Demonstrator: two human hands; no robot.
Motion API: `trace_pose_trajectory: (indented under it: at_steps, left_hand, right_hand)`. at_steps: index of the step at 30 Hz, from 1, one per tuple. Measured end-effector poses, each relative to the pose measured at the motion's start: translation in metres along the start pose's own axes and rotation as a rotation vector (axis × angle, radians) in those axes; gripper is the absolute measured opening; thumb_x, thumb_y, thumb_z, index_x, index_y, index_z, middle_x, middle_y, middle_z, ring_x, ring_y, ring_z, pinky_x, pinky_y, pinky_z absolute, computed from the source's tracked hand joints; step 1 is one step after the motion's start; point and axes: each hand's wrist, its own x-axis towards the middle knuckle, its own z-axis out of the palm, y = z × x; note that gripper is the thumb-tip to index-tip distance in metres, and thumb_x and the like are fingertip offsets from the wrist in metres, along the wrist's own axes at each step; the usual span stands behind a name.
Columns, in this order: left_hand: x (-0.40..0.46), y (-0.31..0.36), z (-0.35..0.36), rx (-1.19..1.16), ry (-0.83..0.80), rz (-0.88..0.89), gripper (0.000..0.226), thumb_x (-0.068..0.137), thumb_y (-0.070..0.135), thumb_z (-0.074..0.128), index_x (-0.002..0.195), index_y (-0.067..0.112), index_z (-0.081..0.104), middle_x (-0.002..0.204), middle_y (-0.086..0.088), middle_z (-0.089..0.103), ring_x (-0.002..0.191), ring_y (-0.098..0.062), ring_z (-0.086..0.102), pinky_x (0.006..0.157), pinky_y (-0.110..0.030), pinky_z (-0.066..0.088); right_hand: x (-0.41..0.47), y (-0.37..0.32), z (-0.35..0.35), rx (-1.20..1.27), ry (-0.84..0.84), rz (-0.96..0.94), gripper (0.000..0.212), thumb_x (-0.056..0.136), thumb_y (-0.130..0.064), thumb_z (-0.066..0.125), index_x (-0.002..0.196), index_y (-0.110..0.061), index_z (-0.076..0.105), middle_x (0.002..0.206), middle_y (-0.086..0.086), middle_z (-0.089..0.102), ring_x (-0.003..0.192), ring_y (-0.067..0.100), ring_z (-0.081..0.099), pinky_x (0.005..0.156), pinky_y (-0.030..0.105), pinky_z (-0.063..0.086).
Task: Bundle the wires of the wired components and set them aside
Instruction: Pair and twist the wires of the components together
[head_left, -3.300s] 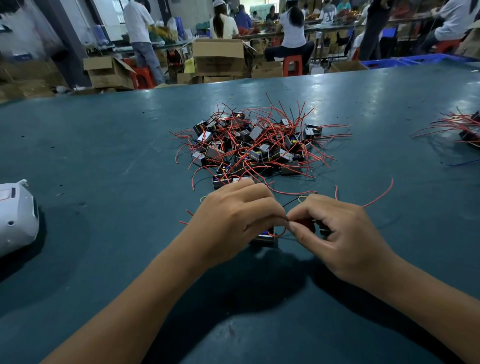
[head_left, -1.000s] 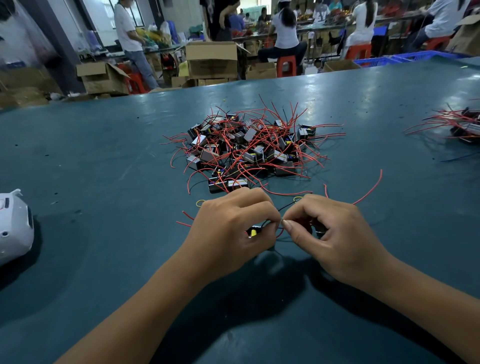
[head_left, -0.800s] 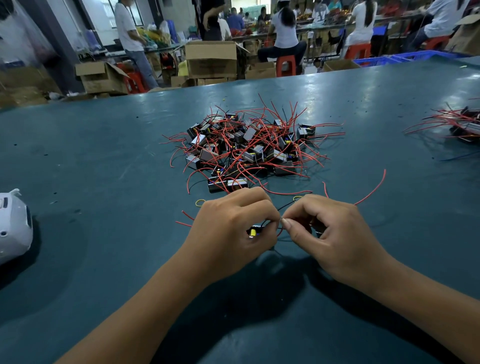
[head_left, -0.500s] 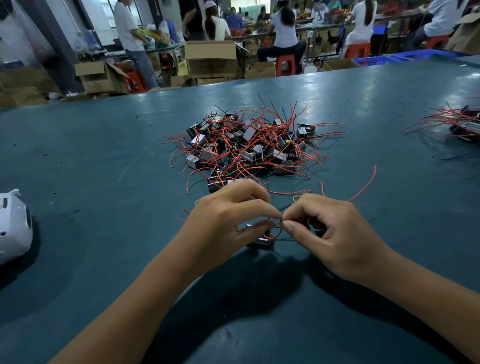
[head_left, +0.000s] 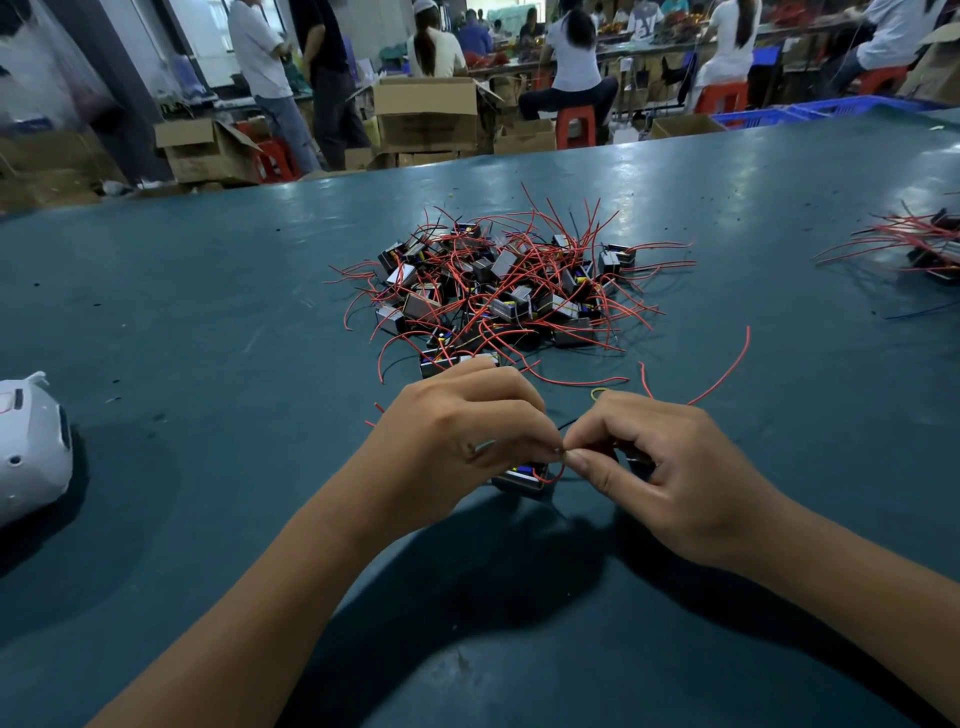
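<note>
Over the dark teal bench (head_left: 208, 322) the left hand (head_left: 457, 441) and right hand (head_left: 670, 467) meet fingertip to fingertip, both curled and pinching a thin red wire (head_left: 555, 475) between them. That wire belongs to a small black boxy component (head_left: 519, 479) lying on the bench just under the left hand's fingers. Beyond the hands sits a tangled pile of black components with red wires (head_left: 498, 291). A smaller red-wired cluster (head_left: 924, 249) lies far right, a white plastic device (head_left: 31, 447) far left
</note>
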Motion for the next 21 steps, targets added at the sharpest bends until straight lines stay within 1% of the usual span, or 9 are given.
trace_pose_trajectory:
  at_steps: [4, 6, 9, 12, 14, 16, 17, 19, 21]
  left_hand:
    - [0.000, 0.001, -0.001, 0.024, -0.012, 0.007, 0.009, 0.091, 0.020, 0.072, 0.091, 0.013, 0.077, 0.089, 0.001, 0.065, 0.080, -0.024, 0.058, 0.069, -0.041, 0.049]
    - [0.000, 0.002, -0.001, 0.010, -0.038, -0.019, 0.010, 0.091, 0.023, 0.072, 0.091, 0.014, 0.077, 0.090, 0.003, 0.064, 0.082, -0.023, 0.058, 0.069, -0.040, 0.049]
    - [0.001, 0.003, -0.003, -0.100, -0.113, -0.128, 0.010, 0.086, 0.024, 0.076, 0.090, 0.015, 0.077, 0.089, 0.004, 0.063, 0.082, -0.014, 0.057, 0.069, -0.036, 0.048]
    - [0.002, 0.005, -0.004, -0.202, -0.178, -0.229, 0.008, 0.084, 0.022, 0.079, 0.087, 0.014, 0.077, 0.083, 0.005, 0.063, 0.076, -0.011, 0.055, 0.067, -0.034, 0.047]
    - [0.002, 0.006, -0.005, -0.260, -0.187, -0.299, 0.007, 0.086, 0.021, 0.078, 0.086, 0.015, 0.077, 0.079, 0.008, 0.062, 0.073, -0.010, 0.055, 0.064, -0.026, 0.043]
    - [0.001, 0.007, -0.006, -0.287, -0.189, -0.355, 0.006, 0.088, 0.022, 0.076, 0.084, 0.017, 0.075, 0.076, 0.013, 0.061, 0.070, -0.004, 0.054, 0.062, -0.014, 0.036]
    - [0.000, 0.007, -0.006, -0.293, -0.193, -0.380, 0.008, 0.089, 0.023, 0.075, 0.083, 0.018, 0.075, 0.074, 0.014, 0.060, 0.068, -0.002, 0.053, 0.061, -0.011, 0.034]
    - [0.000, 0.009, -0.005, -0.325, -0.200, -0.437, 0.011, 0.090, 0.025, 0.073, 0.081, 0.018, 0.073, 0.068, 0.017, 0.059, 0.061, 0.001, 0.050, 0.057, -0.009, 0.032]
    - [0.000, 0.011, -0.004, -0.380, -0.212, -0.498, 0.014, 0.091, 0.025, 0.071, 0.081, 0.016, 0.071, 0.063, 0.018, 0.057, 0.056, 0.003, 0.046, 0.055, -0.011, 0.032]
  right_hand:
    - [0.000, 0.000, -0.001, -0.017, -0.012, -0.006, 0.008, 0.091, -0.017, 0.061, 0.088, -0.011, 0.066, 0.078, -0.015, 0.054, 0.073, -0.002, 0.048, 0.070, 0.010, 0.036]
    - [0.000, -0.001, -0.001, -0.036, -0.022, -0.014, 0.008, 0.091, -0.016, 0.061, 0.088, -0.011, 0.066, 0.080, -0.019, 0.050, 0.073, -0.003, 0.046, 0.070, 0.011, 0.037]
    - [0.000, -0.003, -0.002, -0.116, -0.054, -0.056, 0.007, 0.090, -0.015, 0.062, 0.089, -0.011, 0.065, 0.081, -0.022, 0.043, 0.072, -0.003, 0.041, 0.069, 0.012, 0.036]
    - [0.000, -0.005, 0.000, -0.169, -0.075, -0.082, 0.008, 0.090, -0.016, 0.062, 0.087, -0.010, 0.066, 0.081, -0.015, 0.044, 0.071, 0.000, 0.039, 0.068, 0.012, 0.034]
    - [0.000, -0.006, 0.000, -0.185, -0.066, -0.078, 0.008, 0.089, -0.016, 0.064, 0.088, -0.010, 0.068, 0.081, -0.014, 0.046, 0.072, 0.000, 0.039, 0.069, 0.012, 0.033]
    - [-0.001, -0.007, 0.000, -0.190, -0.054, -0.068, 0.007, 0.088, -0.015, 0.064, 0.090, -0.011, 0.070, 0.080, -0.013, 0.048, 0.072, -0.001, 0.040, 0.069, 0.012, 0.033]
    - [-0.001, -0.008, 0.001, -0.188, -0.046, -0.062, 0.008, 0.088, -0.015, 0.065, 0.091, -0.011, 0.071, 0.079, -0.011, 0.051, 0.071, -0.001, 0.042, 0.069, 0.012, 0.034]
    - [-0.002, -0.008, 0.002, -0.173, -0.022, -0.041, 0.008, 0.087, -0.014, 0.065, 0.089, -0.011, 0.072, 0.077, -0.007, 0.056, 0.068, 0.002, 0.046, 0.067, 0.013, 0.037]
    - [-0.001, -0.009, 0.004, -0.165, 0.005, -0.017, 0.007, 0.085, -0.014, 0.066, 0.085, -0.010, 0.071, 0.074, -0.007, 0.056, 0.066, 0.002, 0.046, 0.064, 0.014, 0.037]
